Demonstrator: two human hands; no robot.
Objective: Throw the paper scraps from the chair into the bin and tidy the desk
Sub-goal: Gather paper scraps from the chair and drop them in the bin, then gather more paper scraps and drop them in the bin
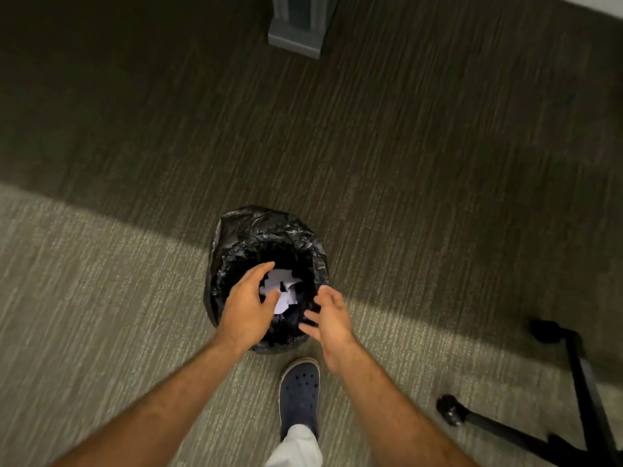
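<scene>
While both hands, left (246, 306) and right (332, 318), spread empty over bin (236, 237), scraps (281, 288) inside, carpet (101, 298) around

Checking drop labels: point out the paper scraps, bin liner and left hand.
paper scraps (281, 288), head view, on the white pile inside the bin.
bin liner (256, 227), head view, far rim of black plastic.
left hand (244, 306), head view, back of hand.
</scene>
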